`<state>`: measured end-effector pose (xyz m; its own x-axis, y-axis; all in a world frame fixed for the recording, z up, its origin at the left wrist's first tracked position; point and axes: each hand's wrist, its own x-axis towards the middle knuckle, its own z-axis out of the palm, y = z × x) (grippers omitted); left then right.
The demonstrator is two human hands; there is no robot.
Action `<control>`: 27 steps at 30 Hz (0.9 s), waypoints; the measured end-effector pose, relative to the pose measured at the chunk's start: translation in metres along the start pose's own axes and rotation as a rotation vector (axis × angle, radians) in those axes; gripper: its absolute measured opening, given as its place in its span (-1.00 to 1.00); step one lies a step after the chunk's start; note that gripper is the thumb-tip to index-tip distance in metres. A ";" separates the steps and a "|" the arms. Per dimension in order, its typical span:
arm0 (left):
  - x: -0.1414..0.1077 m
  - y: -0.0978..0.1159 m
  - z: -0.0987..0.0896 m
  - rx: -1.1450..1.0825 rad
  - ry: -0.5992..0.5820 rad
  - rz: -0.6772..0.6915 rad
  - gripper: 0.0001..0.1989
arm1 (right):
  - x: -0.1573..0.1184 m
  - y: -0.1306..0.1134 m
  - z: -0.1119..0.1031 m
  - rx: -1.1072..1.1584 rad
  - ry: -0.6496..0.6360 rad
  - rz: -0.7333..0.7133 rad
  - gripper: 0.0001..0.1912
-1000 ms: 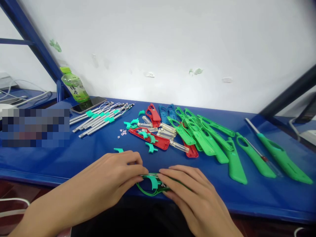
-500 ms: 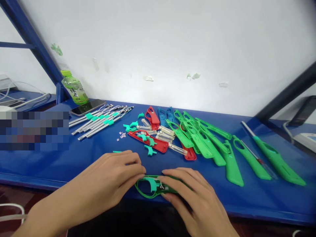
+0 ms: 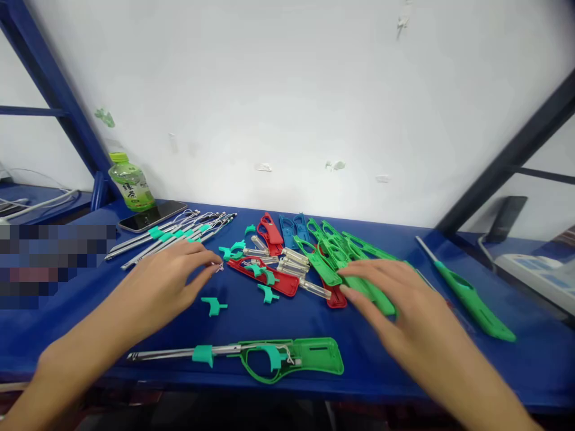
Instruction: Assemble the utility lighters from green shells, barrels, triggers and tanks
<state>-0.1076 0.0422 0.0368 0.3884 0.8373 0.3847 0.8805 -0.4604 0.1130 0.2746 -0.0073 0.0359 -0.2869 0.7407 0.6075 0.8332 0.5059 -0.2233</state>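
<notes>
An opened utility lighter lies along the table's front: its green handle half (image 3: 317, 354) faces up, with a metal barrel (image 3: 179, 353), a teal trigger (image 3: 274, 357) and thin white wires in it. Neither hand touches it. My left hand (image 3: 175, 278) is closed, thumb and index finger pinched at the small white pieces (image 3: 220, 267); what lies between the tips is hidden. My right hand (image 3: 404, 296) reaches over the pile of green handle halves (image 3: 326, 263), fingers stretched and thumb apart, its fingertips beside the nearest shell. Whether they touch it, I cannot tell.
Red shells (image 3: 287, 284), clear fuel tubes (image 3: 314, 288) and teal triggers (image 3: 214, 306) lie mid-table. Blue shells (image 3: 294, 227) are behind. Several metal barrels (image 3: 148, 245), a phone (image 3: 153, 216) and a bottle (image 3: 132, 185) stand left. A closed green lighter (image 3: 476, 302) lies right.
Both hands have let go of the green handle half, which now lies on the table. The left hand moved forward to the white pieces, the right forward and right to the green shells.
</notes>
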 end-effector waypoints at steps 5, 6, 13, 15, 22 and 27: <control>-0.003 0.004 -0.013 -0.119 0.032 0.025 -0.59 | 0.025 0.038 -0.020 -0.164 -0.183 0.233 -0.68; -0.006 0.009 -0.015 -0.157 0.016 0.055 -0.60 | 0.027 0.044 -0.020 -0.173 -0.191 0.271 -0.68; -0.033 0.036 -0.009 -0.287 -0.171 0.151 -0.78 | 0.024 0.074 -0.012 -0.219 -0.252 0.420 -0.75; -0.040 0.037 -0.004 -0.273 -0.227 0.141 -0.76 | 0.024 0.077 -0.010 -0.229 -0.266 0.441 -0.75; -0.040 0.043 0.013 -0.222 -0.264 0.162 -0.68 | 0.024 0.080 -0.013 -0.257 -0.279 0.500 -0.74; -0.025 0.047 0.016 -0.267 -0.292 0.238 -0.79 | 0.021 0.084 -0.018 -0.281 -0.294 0.518 -0.69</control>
<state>-0.0716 0.0042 0.0182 0.6652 0.7297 0.1582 0.6719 -0.6774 0.2995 0.3467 0.0428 0.0440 0.1006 0.9675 0.2320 0.9785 -0.0540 -0.1992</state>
